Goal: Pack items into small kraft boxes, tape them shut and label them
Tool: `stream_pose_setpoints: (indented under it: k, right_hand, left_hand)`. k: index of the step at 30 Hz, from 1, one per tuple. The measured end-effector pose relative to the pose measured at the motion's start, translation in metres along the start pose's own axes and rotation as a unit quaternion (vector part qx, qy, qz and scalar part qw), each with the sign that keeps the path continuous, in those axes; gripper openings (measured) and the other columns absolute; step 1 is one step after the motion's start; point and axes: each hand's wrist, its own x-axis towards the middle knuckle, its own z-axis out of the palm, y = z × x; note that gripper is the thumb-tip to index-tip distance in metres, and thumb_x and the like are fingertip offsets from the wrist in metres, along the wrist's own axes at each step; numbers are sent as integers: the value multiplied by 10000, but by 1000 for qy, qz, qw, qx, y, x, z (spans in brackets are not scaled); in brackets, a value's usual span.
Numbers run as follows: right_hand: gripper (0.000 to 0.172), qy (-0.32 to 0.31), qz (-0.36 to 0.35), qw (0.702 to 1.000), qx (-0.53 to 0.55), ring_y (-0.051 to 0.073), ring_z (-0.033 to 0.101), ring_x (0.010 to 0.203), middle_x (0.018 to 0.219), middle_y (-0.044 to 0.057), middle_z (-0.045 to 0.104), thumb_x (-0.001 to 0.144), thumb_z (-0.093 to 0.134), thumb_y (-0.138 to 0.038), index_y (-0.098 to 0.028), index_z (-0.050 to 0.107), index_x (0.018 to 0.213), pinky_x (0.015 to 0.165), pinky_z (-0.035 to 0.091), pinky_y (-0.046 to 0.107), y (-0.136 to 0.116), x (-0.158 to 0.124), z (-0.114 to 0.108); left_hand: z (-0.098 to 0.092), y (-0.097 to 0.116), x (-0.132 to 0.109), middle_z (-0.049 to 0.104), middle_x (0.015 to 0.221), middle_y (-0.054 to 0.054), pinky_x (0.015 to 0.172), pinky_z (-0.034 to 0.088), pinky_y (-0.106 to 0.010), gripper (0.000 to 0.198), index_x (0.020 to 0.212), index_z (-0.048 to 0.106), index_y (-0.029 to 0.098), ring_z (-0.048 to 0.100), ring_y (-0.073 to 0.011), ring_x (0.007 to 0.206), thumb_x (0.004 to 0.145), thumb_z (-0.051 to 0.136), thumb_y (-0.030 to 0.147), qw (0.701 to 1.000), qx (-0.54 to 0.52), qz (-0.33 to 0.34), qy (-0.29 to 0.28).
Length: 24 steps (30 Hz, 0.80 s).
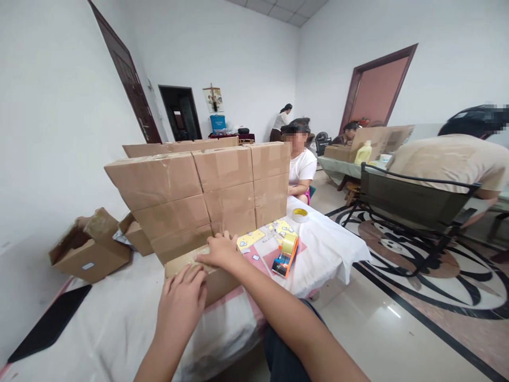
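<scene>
A small cardboard box lies on the white-covered table in front of me. My left hand lies flat on its near top, fingers stretched out. My right hand presses on the box's far top edge, fingers curled over it. Behind the box rises a stack of sealed cardboard boxes, several wide and three high. An orange and blue tape dispenser with a yellowish roll rests just right of my right hand.
A loose tape roll and small stickers lie on the table. Open boxes sit at the left; a black flat object lies near the left edge. A person in white sits behind the stack. A folding chair and another person stand at right.
</scene>
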Motion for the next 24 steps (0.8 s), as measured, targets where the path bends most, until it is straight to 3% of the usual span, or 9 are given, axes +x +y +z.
stream_pose_setpoints:
  k: [5,11,16,21,24]
  right_hand:
    - [548,1,13,1000,-12,348,427,1320,1325,124,633,881,503,-687,-251,666,1170,1051,290,599,-1,5,-2]
    - [486,-6,55,998,-19,322,446,1313,1300,122,661,927,494,-642,-256,701,1138,1035,291,582,-6,7,-3]
    - [446,16,50,999,-13,333,482,1260,1225,152,680,957,484,-584,-220,721,1057,1004,326,576,-1,1,-4]
    - [363,95,-25,993,72,312,487,1229,1224,117,622,881,639,-505,-232,683,1115,980,417,474,36,-6,-3]
    - [497,73,-98,976,181,266,510,1222,1240,88,597,811,735,-463,-227,627,1234,1037,414,408,72,-15,-1]
  left_hand:
    - [10,-3,1,653,1351,-125,993,434,-470,300,1142,646,191,552,-304,1310,915,449,203,999,-4,6,-31]
    - [11,1,2,722,1211,-127,960,442,-454,328,1138,653,163,662,-289,1122,895,435,142,1000,1,6,-14]
    - [19,-8,2,745,1179,-84,947,455,-416,342,1111,699,185,686,-263,1065,915,423,142,999,-24,23,8]
    - [22,-15,-1,750,1096,-51,879,471,-386,262,1002,708,216,680,-258,950,954,453,254,999,-21,27,20]
    - [19,-14,-1,722,985,-35,762,458,-338,245,897,667,223,655,-233,850,971,440,277,1000,-11,6,7]
